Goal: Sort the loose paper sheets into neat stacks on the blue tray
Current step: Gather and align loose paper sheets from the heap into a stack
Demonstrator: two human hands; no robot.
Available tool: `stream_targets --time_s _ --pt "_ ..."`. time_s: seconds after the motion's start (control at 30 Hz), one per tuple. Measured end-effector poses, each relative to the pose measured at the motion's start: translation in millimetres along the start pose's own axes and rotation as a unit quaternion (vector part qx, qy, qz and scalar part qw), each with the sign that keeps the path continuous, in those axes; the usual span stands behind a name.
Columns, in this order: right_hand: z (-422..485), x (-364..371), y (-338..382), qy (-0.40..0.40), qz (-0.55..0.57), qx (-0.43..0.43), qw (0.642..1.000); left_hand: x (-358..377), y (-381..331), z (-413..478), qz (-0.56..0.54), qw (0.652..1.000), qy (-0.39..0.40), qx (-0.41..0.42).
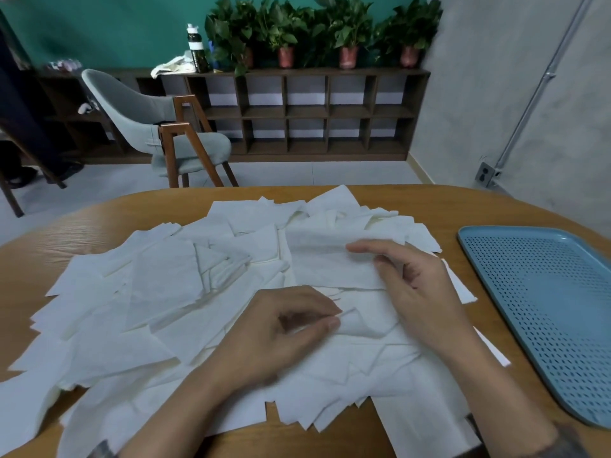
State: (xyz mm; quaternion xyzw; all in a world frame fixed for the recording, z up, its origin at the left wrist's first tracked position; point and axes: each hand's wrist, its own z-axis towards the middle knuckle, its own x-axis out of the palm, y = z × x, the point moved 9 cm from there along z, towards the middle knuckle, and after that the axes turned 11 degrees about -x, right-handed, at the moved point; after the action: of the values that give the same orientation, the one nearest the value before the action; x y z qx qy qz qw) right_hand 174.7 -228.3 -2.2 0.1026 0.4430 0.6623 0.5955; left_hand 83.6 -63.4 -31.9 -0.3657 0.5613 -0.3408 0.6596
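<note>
Several loose white paper sheets (pixel 158 285) lie scattered in an overlapping heap across the wooden table (pixel 429 200). A blue perforated tray (pixel 549 305) sits at the right of the table with no sheets on it. My left hand (pixel 281 332) is over the middle of the heap and pinches the curled edge of a sheet (pixel 360 322) between thumb and fingers. My right hand (pixel 410 279) rests on the heap just right of it, fingers stretched out flat on a larger sheet (pixel 327 259).
A grey chair (pixel 155 127) with wooden legs stands beyond the table's far left edge. A dark cubby shelf (pixel 307 110) with potted plants and a bottle lines the back wall. Bare wood shows between the heap and the tray.
</note>
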Motion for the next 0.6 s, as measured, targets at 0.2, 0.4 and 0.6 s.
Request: stream_targets --time_s 0.2,0.4,0.6 --pt "-1 5 13 0.04 0.109 0.006 0.993 -22 -15 3 -0.07 0.993 -0.095 0.016" --pt "-1 3 12 0.011 0.1 0.023 0.995 -31 -21 11 -0.125 0.986 -0.111 0.008" --pt "0 -8 3 -0.05 0.114 0.063 0.99 -27 -8 11 -0.111 0.99 -0.079 -0.042"
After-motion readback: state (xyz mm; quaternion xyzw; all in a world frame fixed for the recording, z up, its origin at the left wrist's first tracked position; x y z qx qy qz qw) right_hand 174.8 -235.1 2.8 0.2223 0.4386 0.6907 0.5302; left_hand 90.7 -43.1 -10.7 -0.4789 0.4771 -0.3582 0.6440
